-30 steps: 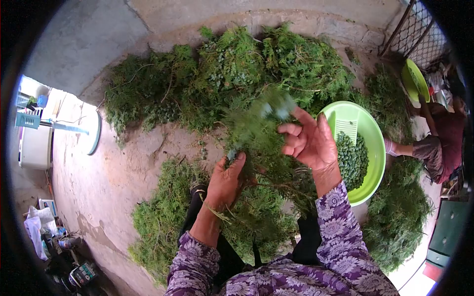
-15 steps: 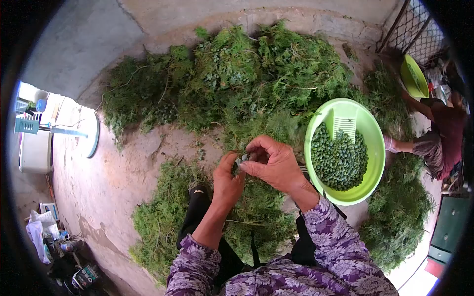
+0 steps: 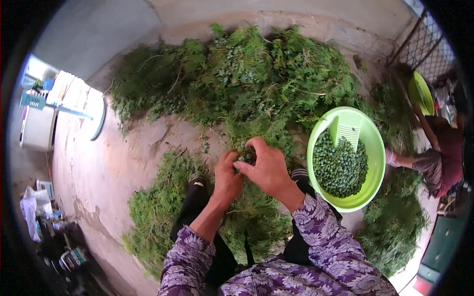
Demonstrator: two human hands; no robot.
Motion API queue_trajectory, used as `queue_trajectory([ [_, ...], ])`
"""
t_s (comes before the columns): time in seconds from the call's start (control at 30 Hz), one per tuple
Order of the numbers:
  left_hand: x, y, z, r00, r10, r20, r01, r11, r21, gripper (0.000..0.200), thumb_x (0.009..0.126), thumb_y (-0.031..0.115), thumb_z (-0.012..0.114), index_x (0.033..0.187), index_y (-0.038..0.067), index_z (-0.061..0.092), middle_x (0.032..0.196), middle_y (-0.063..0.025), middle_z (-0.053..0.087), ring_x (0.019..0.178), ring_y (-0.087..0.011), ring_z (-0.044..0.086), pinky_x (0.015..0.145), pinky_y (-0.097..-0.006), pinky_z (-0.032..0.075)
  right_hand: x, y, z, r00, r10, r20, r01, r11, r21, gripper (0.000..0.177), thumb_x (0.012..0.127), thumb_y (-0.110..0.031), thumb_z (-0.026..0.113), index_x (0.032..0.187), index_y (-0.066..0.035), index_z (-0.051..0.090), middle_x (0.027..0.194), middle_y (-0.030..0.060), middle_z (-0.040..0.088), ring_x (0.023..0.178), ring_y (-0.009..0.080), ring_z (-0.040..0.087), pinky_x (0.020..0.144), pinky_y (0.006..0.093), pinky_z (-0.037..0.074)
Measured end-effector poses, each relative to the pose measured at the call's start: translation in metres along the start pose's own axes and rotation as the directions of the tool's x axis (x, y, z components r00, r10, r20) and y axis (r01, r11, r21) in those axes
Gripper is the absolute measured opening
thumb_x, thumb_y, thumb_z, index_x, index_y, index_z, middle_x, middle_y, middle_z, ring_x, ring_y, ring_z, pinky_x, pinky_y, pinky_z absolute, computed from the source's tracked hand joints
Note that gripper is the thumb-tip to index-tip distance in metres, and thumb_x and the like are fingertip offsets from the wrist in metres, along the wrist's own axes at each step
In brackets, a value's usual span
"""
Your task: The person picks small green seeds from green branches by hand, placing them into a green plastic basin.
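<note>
My left hand and my right hand meet at the middle of the view, fingers curled round a small sprig with green berries. Thumb and fingers of both hands close on it, and part of it is hidden by them. To the right of my hands stands a light green basin, with a ridged panel inside and many round green berries in it. A long heap of green branches lies beyond my hands.
More branches lie around my feet and right of the basin. At the right a person sits near another green basin. A fan-like stand is at the left, with bags and clutter below.
My right hand has moved slightly left and closer to my left hand, its fingers now round the berry sprig. The view has shifted a little.
</note>
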State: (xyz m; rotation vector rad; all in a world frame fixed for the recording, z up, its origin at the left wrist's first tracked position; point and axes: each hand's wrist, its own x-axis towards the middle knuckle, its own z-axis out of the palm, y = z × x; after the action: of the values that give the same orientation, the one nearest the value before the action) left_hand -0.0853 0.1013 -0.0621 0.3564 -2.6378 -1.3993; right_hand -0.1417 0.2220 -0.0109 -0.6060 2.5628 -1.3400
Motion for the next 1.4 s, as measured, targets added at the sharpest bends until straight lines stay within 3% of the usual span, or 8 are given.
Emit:
queue_trajectory([
  [0.37,-0.117,-0.014,0.010,0.966,-0.240,-0.095,0.245,0.969,0.044,0.041,0.062,0.005,0.061,0.102,0.000,0.051,0.115,-0.0239,0.042,0.106,-0.0389,0.043,0.087,-0.0405,0.038,-0.084,0.002,0.032,0.982,-0.145,0.120,0.138,0.988,0.067,0.033,0.066,-0.024,0.064,0.085,0.000,0.052,0.072,0.0168,0.057,0.065,0.0303,0.057,0.058,0.0376,0.045],
  [0.53,-0.176,0.010,0.016,0.967,-0.254,-0.030,0.256,0.964,0.077,0.041,0.064,0.008,0.061,0.103,0.000,0.051,0.117,-0.0243,0.042,0.105,-0.0397,0.043,0.087,-0.0420,0.038,-0.157,-0.004,0.024,0.994,0.055,0.095,-0.061,0.997,0.054,0.035,0.062,-0.025,0.068,0.083,-0.001,0.054,0.069,0.0129,0.058,0.063,0.0199,0.058,0.058,0.0323,0.046],
  [1.07,-0.209,0.122,-0.019,0.952,0.253,-0.171,-0.132,0.846,0.517,0.025,0.058,0.014,0.060,0.083,0.012,0.059,0.099,-0.0117,0.052,0.083,-0.0309,0.052,0.072,-0.0410,0.036,-0.230,-0.059,-0.050,0.993,-0.107,-0.044,0.115,0.963,0.244,0.028,0.070,-0.019,0.061,0.087,0.002,0.055,0.072,0.0079,0.057,0.064,0.0139,0.054,0.059,0.0270,0.045],
  [1.17,-0.203,0.118,-0.025,0.924,0.292,-0.249,-0.152,0.875,0.460,0.017,0.062,0.012,0.060,0.078,0.008,0.060,0.093,-0.0121,0.054,0.087,-0.0298,0.052,0.071,-0.0405,0.039,-0.241,-0.080,-0.060,0.977,-0.113,0.183,-0.063,0.665,0.745,0.013,0.076,-0.007,0.054,0.088,-0.001,0.053,0.066,0.0008,0.052,0.052,0.0058,0.046,0.051,0.0251,0.042],
  [1.2,-0.198,0.111,-0.024,0.924,0.292,-0.249,-0.152,0.875,0.460,0.017,0.062,0.012,0.060,0.078,0.008,0.060,0.093,-0.0121,0.054,0.087,-0.0298,0.052,0.071,-0.0405,0.039,-0.245,-0.088,-0.063,0.977,-0.113,0.183,-0.063,0.665,0.744,0.013,0.076,-0.007,0.054,0.088,-0.001,0.053,0.066,0.0008,0.052,0.052,0.0058,0.046,0.051,0.0251,0.042],
  [1.27,-0.192,0.100,-0.022,0.964,0.075,-0.255,-0.083,0.996,-0.020,0.021,0.069,0.017,0.062,0.086,0.005,0.062,0.099,-0.0137,0.054,0.090,-0.0329,0.052,0.074,-0.0411,0.041,-0.252,-0.094,-0.066,0.875,-0.158,0.458,-0.390,0.332,0.859,0.013,0.076,-0.004,0.051,0.088,0.000,0.052,0.062,0.0012,0.050,0.048,0.0077,0.044,0.051,0.0264,0.042],
  [1.33,-0.189,0.086,-0.021,0.975,0.070,-0.212,-0.077,0.997,-0.025,0.039,0.076,0.026,0.061,0.102,-0.001,0.056,0.097,-0.0155,0.056,0.085,-0.0272,0.055,0.073,-0.0353,0.043,-0.249,-0.086,-0.070,0.862,-0.097,0.497,-0.464,0.244,0.852,0.012,0.080,-0.008,0.047,0.088,0.000,0.051,0.061,0.0007,0.044,0.047,0.0075,0.040,0.049,0.0250,0.040],
  [1.4,-0.197,0.112,-0.037,0.948,-0.318,-0.003,0.294,0.880,-0.372,0.050,0.078,0.029,0.060,0.112,-0.006,0.048,0.089,-0.0144,0.057,0.075,-0.0172,0.053,0.067,-0.0312,0.042,-0.241,-0.062,-0.076,0.757,-0.244,0.606,-0.651,-0.363,0.667,0.014,0.085,-0.016,0.044,0.088,-0.005,0.051,0.065,0.0007,0.042,0.047,0.0060,0.037,0.044,0.0219,0.035],
])
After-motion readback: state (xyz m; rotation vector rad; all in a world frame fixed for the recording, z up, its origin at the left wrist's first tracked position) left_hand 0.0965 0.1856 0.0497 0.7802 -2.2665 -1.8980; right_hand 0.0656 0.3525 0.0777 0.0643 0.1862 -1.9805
